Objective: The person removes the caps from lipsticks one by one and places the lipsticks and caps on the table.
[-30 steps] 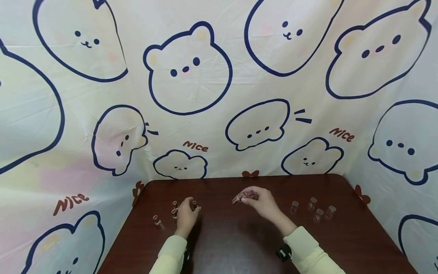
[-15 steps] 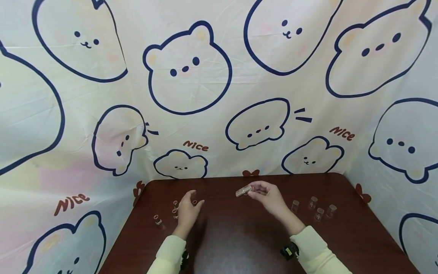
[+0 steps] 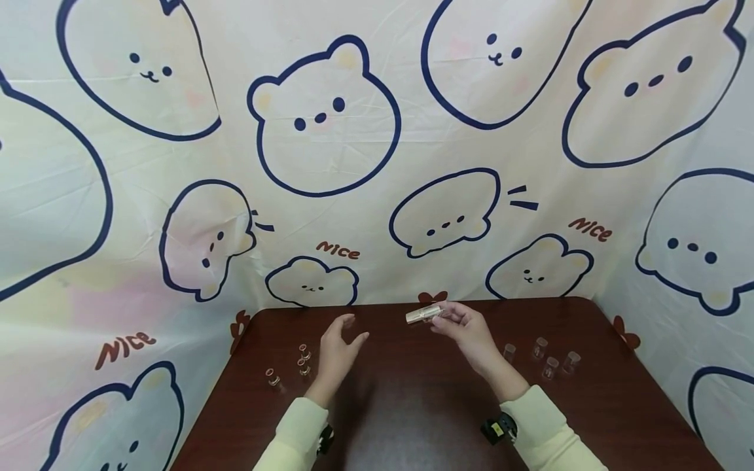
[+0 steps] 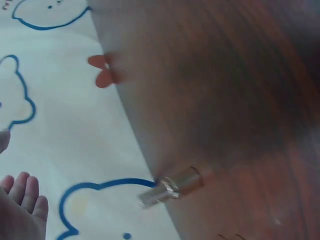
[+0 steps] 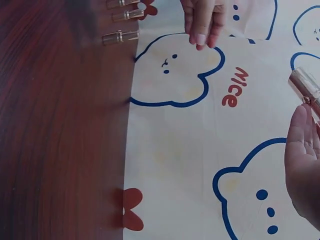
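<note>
My right hand [image 3: 443,316] pinches a small shiny tube [image 3: 423,314] and holds it level above the far part of the dark wooden table [image 3: 412,405]. In the right wrist view the tube [image 5: 305,85] sticks out above my fingers [image 5: 302,160]. My left hand [image 3: 351,332] hovers open left of it, fingers spread, holding nothing. Three similar small tubes [image 3: 303,360] stand on the table left of that hand. The left wrist view shows one tube [image 4: 172,186] by the table edge and my fingertips [image 4: 22,200].
Several small clear caps [image 3: 548,360] stand on the table's right side. A cloth with bear drawings [image 3: 324,118] hangs as a backdrop behind and beside the table. Both arms wear pale yellow sleeves [image 3: 294,438].
The left hand has lifted off the tubes on the left, opened and moved up toward the middle. The right hand has raised its tube higher and farther from me.
</note>
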### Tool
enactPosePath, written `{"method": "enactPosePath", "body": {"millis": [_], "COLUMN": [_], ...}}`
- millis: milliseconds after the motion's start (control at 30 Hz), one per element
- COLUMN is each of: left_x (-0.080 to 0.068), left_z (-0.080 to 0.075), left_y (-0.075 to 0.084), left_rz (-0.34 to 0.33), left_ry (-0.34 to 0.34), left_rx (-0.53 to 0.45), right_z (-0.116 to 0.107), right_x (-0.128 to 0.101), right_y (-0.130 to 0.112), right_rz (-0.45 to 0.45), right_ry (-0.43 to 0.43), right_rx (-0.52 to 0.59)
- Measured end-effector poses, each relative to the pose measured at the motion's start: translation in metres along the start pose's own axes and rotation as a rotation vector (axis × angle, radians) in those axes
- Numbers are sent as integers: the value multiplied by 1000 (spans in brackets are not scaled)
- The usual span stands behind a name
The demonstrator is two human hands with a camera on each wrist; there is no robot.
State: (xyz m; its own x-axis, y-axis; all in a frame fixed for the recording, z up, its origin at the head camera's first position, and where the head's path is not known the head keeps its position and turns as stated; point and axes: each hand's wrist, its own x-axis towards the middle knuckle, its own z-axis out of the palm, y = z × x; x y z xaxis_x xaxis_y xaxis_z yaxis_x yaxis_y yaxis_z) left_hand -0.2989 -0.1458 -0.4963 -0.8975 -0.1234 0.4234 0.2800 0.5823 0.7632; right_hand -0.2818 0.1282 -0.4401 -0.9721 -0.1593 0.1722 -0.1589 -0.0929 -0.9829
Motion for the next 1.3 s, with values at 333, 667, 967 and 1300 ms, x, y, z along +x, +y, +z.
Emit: {"method": "enactPosePath", "body": {"millis": [333,667,967,1300], "left_x": [1,-2,-6,-5], "left_z": [6,2,-11,-6], "left_y": [29,67,110,119], "left_rz": [135,174,186,165], "left_ry": [-55,-174,-256,-279], "left_rx": [-291,-467,-576,-637], "right_z": [4,11,15,15], "right_x": [1,-1,-2,-4], "right_y": [-4,-10,-14,-15], "right_rz": [11,-31,-17,-17], "right_ry": [-4,-9,-6,2], "right_rx": [160,276,342,351]}}
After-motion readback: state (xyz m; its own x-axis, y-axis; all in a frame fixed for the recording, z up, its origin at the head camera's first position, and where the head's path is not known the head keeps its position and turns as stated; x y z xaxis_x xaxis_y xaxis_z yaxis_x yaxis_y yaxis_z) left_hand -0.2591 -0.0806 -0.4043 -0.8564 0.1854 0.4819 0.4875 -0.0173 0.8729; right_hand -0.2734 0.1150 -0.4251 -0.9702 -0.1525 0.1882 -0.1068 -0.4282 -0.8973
